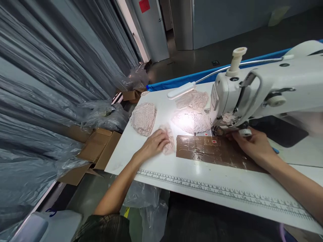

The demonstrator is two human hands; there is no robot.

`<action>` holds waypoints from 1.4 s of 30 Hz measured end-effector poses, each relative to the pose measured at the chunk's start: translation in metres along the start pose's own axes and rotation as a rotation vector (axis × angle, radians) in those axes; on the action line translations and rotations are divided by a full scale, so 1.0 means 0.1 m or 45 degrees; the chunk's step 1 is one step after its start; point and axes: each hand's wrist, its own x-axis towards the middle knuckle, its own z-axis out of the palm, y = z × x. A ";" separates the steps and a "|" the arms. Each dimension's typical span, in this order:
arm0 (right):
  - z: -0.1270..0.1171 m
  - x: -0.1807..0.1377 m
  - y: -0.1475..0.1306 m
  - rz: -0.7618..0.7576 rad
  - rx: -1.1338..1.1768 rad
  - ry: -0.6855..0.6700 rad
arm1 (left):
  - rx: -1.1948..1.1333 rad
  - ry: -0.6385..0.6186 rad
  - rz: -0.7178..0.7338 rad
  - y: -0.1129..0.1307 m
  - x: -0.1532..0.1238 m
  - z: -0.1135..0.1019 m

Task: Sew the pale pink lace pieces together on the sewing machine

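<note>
head view: my left hand [154,144] lies flat and open on a lace piece [172,148]; right hand [253,145] just below the sewing machine [252,87], grip unclear.

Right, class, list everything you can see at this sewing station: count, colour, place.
Sewing machine: one, white, right side of the table.
Lamp: one, white gooseneck, lit beside the machine.
Lace heaps: four, pale pink, left of the machine.
Taped patch: one, brown, in front of the needle.
Ruler scale: one, black, along the table's near edge.
Table: one, white.
Cardboard boxes: several, brown, on the floor at left.
Plastic sheeting: grey, left wall.
Left hand: flat on the nearest lace heap.
Right hand: fingers at the needle.
</note>
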 end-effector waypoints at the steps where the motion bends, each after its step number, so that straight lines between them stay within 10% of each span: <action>1: 0.00 0.00 -0.01 -0.027 0.019 -0.014 | -0.058 -0.064 0.072 0.08 0.02 0.05; 5: 0.03 0.01 -0.02 -0.117 0.116 -0.046 | -0.269 -0.210 0.275 0.35 0.18 0.15; 10: 0.05 0.02 0.05 -0.144 0.185 -0.092 | -0.134 0.058 0.004 0.29 0.53 0.13; 18: -0.03 -0.03 0.19 -0.158 -0.011 -0.199 | -0.359 -0.036 -0.092 0.13 0.61 0.16; 29: -0.01 -0.55 -0.35 -0.653 -0.068 -0.911 | -1.097 -0.516 -0.157 1.01 0.43 0.02; 34: -0.20 -0.61 -0.34 -0.342 0.223 -1.296 | -1.050 -0.483 -0.165 1.17 0.39 0.01; 38: -0.36 -0.37 -0.21 0.040 0.384 -1.016 | -0.947 -0.371 -0.162 1.03 0.49 0.18; 42: -0.33 -0.14 -0.13 0.174 0.244 -0.548 | -0.167 -0.096 0.122 0.75 0.83 0.37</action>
